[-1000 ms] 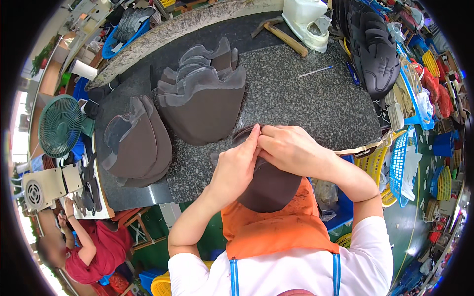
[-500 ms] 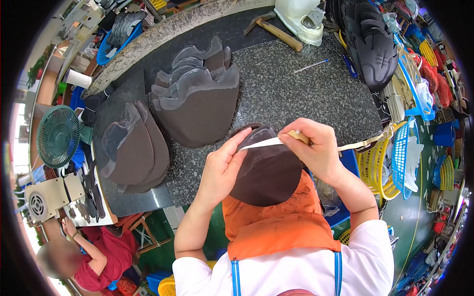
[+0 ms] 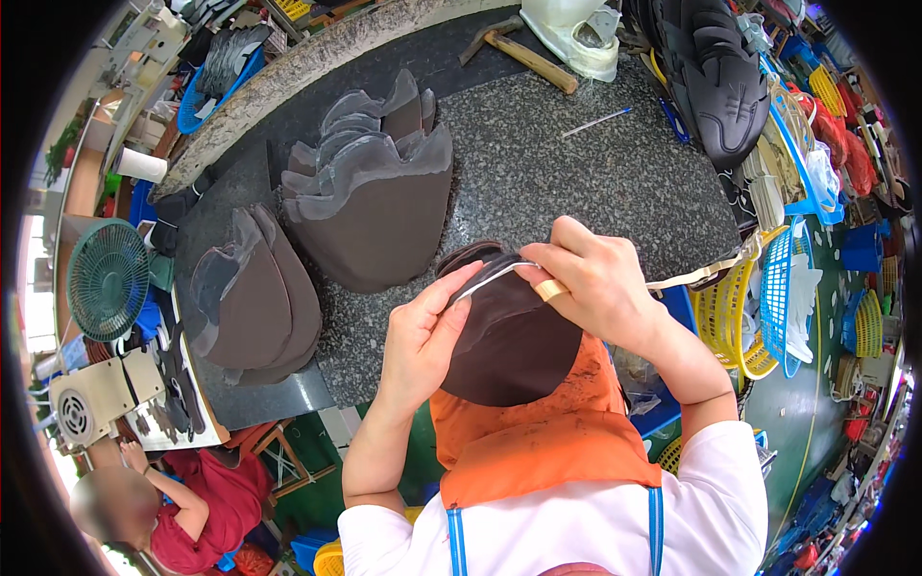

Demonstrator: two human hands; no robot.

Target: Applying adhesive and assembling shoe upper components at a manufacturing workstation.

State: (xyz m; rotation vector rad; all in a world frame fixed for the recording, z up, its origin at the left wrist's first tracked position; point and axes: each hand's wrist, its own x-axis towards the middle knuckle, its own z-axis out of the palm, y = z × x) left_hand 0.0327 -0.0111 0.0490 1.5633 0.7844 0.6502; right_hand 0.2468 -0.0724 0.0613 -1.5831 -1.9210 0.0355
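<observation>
Both hands are up close together, over the near edge of the speckled grey tabletop (image 3: 595, 173). They hold a dark brown rounded piece (image 3: 509, 336) that looks like soft leather or foam. It rests partly on an orange apron (image 3: 538, 442) at the person's front. The left hand (image 3: 427, 336) pinches the left side of the piece near its top rim. The right hand (image 3: 595, 283) is closed on a thin pale strip (image 3: 495, 274) that lies along that rim, and the strip trails off to the right past the wrist. One right finger has a tan band around it. The piece looks light and bendy, so it should flop if held by one corner; holding it at the rim with both hands seems best. The strip looks thin and may twist easily. Farther back on the tabletop stands a stack of brown wavy-edged pieces (image 3: 375, 202), and another stack of rounded ones (image 3: 254, 298) lies to the left. A hammer (image 3: 523, 53) lies at the far side.
</observation>
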